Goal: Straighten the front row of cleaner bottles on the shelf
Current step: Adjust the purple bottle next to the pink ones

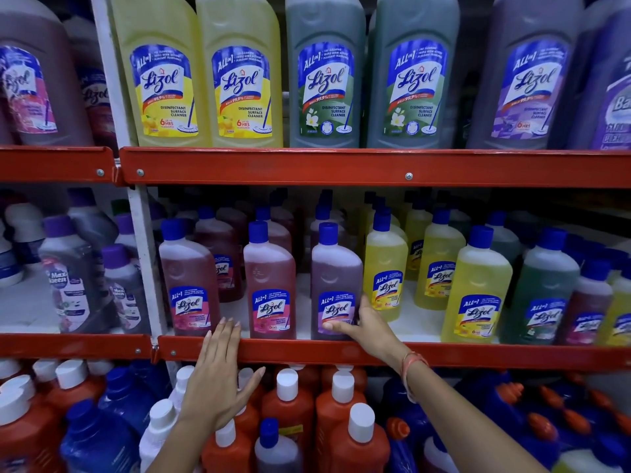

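On the middle shelf the front row holds two pink cleaner bottles [189, 285] [269, 288], a purple bottle [336, 285], a yellow bottle [476, 295] and a green bottle [543, 295], all with blue caps. My right hand [362, 326] grips the lower right side of the purple bottle, thumb across its label. My left hand [218, 377] lies flat with fingers spread against the red shelf edge [461, 355], fingertips near the base of the left pink bottle, holding nothing. A second yellow bottle [384, 268] stands set back beside the purple one.
Large yellow, green and purple bottles [324, 76] fill the upper shelf. Orange bottles with white caps [286, 407] and blue bottles [99, 438] crowd the lower shelf under my arms. A white upright post [143, 254] divides the shelving on the left.
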Demonstrator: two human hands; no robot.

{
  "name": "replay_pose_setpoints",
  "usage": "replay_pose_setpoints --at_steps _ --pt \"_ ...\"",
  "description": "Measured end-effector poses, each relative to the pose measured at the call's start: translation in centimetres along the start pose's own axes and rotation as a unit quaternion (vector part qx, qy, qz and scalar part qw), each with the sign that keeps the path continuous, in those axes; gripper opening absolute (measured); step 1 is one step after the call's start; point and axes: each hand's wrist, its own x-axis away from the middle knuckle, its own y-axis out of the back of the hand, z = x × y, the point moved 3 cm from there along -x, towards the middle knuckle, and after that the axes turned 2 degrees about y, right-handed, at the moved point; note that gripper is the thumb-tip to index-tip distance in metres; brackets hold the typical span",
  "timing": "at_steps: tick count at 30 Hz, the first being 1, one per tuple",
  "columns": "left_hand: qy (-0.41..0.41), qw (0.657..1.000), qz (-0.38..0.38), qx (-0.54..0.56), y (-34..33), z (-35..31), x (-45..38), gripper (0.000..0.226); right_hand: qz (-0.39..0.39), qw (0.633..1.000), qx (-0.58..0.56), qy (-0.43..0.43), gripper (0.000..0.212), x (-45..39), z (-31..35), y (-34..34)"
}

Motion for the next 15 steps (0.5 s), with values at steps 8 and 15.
replay_pose_setpoints --at_steps 8,15 --pt "0.007 1.000 -0.007 0.003 -0.1 -0.2 0.0 0.086 -0.060 0.997 -0.047 0.007 0.059 1.1 -1.5 2.2" --pt "0.023 1.000 -0.006 0.003 -0.5 -0.3 -0.1 0.089 -0.190 0.982 0.008 -0.015 0.070 0.4 -3.7 7.4"
